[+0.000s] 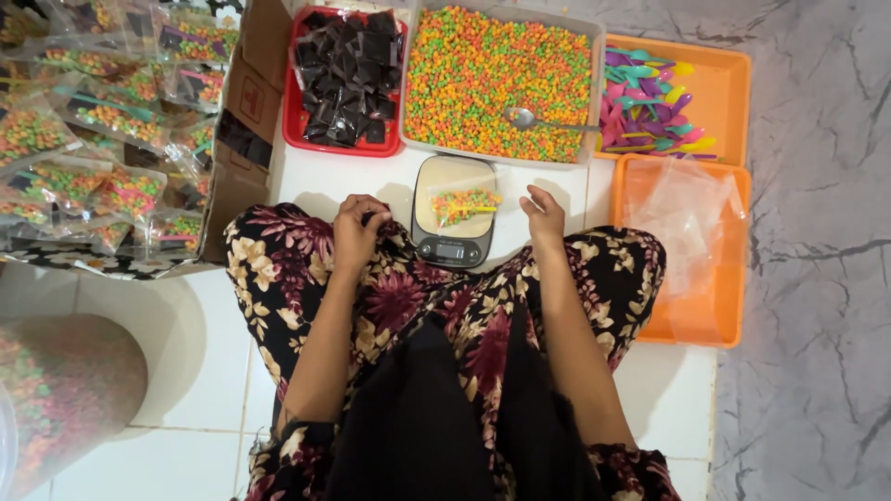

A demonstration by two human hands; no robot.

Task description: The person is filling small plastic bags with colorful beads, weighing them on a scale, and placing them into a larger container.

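Head view: white tiled floor (334, 181) beside grey marble. Small filled bag (464, 204) lies on the scale (453, 211), long axis pointing left-right, between both hands; left hand (357, 232) loosely curled, right hand (545, 215) curled, both empty.

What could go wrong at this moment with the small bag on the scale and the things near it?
1. The small filled bag lies loosely on the kitchen scale, overhanging its right edge, so it might slide off.
2. The right hand hovers close beside the scale; a nudge could disturb the weighing.
3. The metal spoon rests on the colourful pellets and could flick some out.
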